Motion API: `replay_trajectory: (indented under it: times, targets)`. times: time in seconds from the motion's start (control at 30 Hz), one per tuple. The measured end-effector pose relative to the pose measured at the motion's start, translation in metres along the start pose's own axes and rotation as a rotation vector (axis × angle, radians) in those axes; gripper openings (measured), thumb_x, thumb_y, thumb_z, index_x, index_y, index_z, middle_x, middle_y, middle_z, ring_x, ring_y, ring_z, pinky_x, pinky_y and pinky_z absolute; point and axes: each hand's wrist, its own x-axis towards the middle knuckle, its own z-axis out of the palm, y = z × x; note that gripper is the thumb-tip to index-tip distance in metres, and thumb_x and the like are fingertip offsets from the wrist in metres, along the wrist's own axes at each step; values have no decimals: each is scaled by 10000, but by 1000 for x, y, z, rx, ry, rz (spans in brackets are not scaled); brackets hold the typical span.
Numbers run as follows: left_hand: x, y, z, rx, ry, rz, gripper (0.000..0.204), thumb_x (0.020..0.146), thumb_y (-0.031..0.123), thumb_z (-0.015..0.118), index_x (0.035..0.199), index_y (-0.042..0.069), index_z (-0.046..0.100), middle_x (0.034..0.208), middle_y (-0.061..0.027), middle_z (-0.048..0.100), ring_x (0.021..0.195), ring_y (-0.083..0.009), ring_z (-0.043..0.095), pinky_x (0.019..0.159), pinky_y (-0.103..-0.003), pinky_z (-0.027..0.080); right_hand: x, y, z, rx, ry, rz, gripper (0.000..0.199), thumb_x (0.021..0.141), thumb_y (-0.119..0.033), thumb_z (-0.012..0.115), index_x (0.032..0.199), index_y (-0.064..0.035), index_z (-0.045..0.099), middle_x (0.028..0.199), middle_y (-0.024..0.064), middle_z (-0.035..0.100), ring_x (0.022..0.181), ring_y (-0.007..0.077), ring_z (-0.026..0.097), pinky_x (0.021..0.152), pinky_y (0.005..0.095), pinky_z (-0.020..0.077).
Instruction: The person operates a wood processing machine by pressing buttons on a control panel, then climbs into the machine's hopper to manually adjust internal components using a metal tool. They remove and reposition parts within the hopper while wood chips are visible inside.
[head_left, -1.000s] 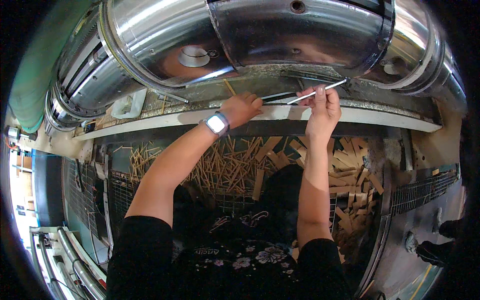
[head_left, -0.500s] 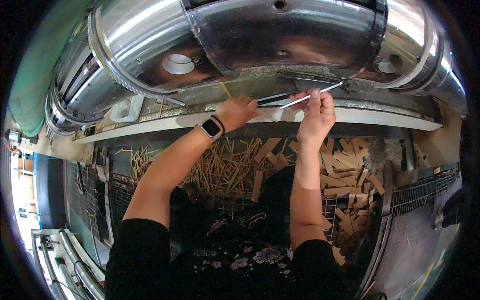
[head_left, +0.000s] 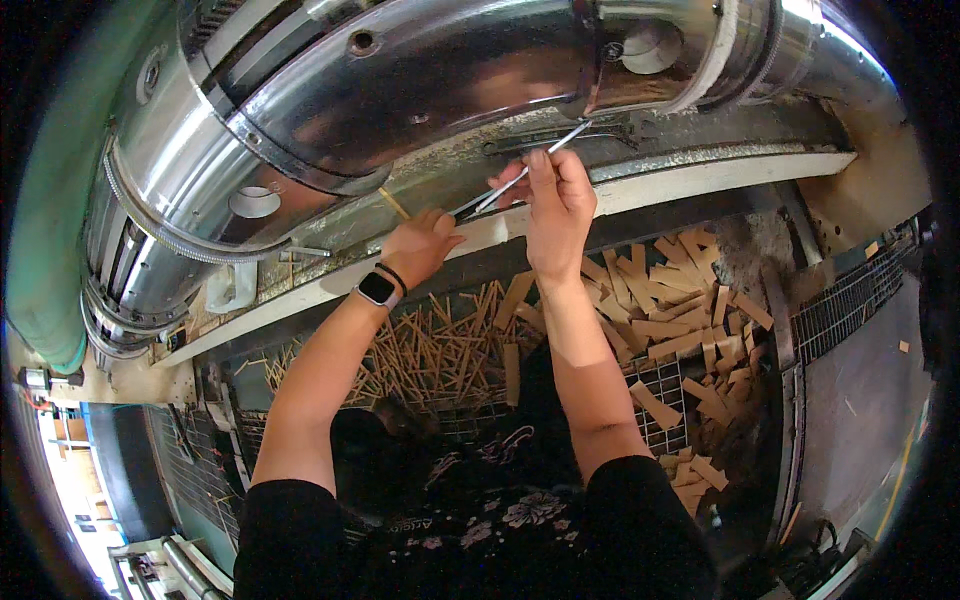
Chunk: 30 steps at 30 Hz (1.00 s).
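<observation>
My right hand [head_left: 560, 205] pinches a slim silver hex key [head_left: 530, 168] between thumb and fingers. It slants up to the right, its far tip close to the underside of a large shiny metal cylinder [head_left: 440, 75]. To its left, my left hand [head_left: 420, 245], with a watch on the wrist, curls over the pale ledge [head_left: 680, 190]. Its fingers close around the near end of a second metal rod [head_left: 468, 207], whose other end runs behind my right hand. A narrow yellowish strip [head_left: 394, 203] sticks up beside my left fingers, against the cylinder.
Dark spanner-like tools [head_left: 570, 135] lie behind the ledge. A thin metal bar [head_left: 312, 252] juts from the cylinder's ring beside a whitish plastic container [head_left: 232, 288]. Below are heaped thin cardboard strips [head_left: 440, 345] and wider cardboard pieces [head_left: 680, 290] over a wire grid [head_left: 665, 385].
The view has shifted right and tilted, so the cylinder and ledge now slant. My right hand still grips the hex key, now held more steeply. My left hand stays curled at the ledge.
</observation>
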Motion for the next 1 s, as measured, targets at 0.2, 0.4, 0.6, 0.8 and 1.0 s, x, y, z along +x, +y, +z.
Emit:
replay_trajectory:
  times: [0.2, 0.4, 0.6, 0.8, 1.0]
  targets:
    - [0, 2, -2, 46, 2, 19, 264, 821, 278, 603, 824, 31, 512, 827, -132, 556, 821, -295, 575, 655, -376, 490, 0, -2, 3, 77, 0, 24, 190, 944, -190, 479, 861, -20, 493, 746, 75, 590, 679, 164, 613, 556, 251, 487]
    - [2, 6, -7, 52, 14, 14, 257, 806, 261, 622, 797, 36, 497, 805, -124, 548, 811, -294, 573, 634, -365, 490, -3, 6, 6, 33, 65, 13, 149, 943, -137, 463, 865, -19, 511, 723, 62, 613, 616, 94, 563, 552, 225, 465]
    - [2, 5, -5, 0, 4, -16, 256, 796, 245, 633, 805, 33, 490, 802, -123, 544, 800, -298, 561, 626, -373, 484, 5, 7, 17, 370, -70, 64, 209, 960, -214, 433, 911, -19, 491, 802, 107, 590, 746, 226, 627, 611, 304, 523]
    - [3, 10, -7, 57, -9, -29, 257, 778, 230, 647, 815, 31, 488, 821, -122, 553, 804, -304, 557, 615, -385, 484, 14, 17, 29, 846, -168, 99, 236, 966, -231, 400, 943, -18, 501, 871, 133, 588, 848, 301, 625, 732, 376, 552]
    - [4, 8, -6, 20, 12, -12, 262, 771, 234, 656, 815, 37, 489, 800, -126, 539, 781, -302, 560, 602, -386, 481, 17, 18, 15, 767, -299, 187, 284, 962, -272, 409, 926, -15, 523, 877, 129, 596, 865, 308, 626, 699, 363, 535]
